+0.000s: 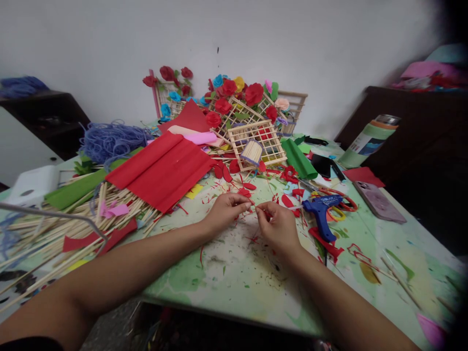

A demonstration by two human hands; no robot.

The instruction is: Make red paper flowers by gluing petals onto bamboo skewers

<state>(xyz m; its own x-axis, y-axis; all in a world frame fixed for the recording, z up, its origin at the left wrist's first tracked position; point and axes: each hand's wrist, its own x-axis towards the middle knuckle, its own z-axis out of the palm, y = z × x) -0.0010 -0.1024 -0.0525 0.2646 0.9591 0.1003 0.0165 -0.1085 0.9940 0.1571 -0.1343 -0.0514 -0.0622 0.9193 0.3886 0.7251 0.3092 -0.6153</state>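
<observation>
My left hand [231, 210] and my right hand [278, 225] meet over the middle of the table, fingertips nearly touching. Both are closed in a pinch around a small red piece of paper [252, 204], mostly hidden by the fingers. Just beyond them lie red paper petals [249, 186] and scraps. To the right of my right hand, a blue glue gun [322, 210] rests on its side, its nozzle toward the hand. Orange-handled scissors [349, 202] lie partly behind it. A large red crepe paper sheet [164, 168] is left of my hands.
Bamboo sticks [40, 229] and a tangle of blue-purple cord [109, 141] cover the left side. Stick lattices [256, 144] with paper flowers [229, 87] lean at the back wall. A green paper roll [299, 158], a phone [378, 201] and a bottle [369, 141] are on the right.
</observation>
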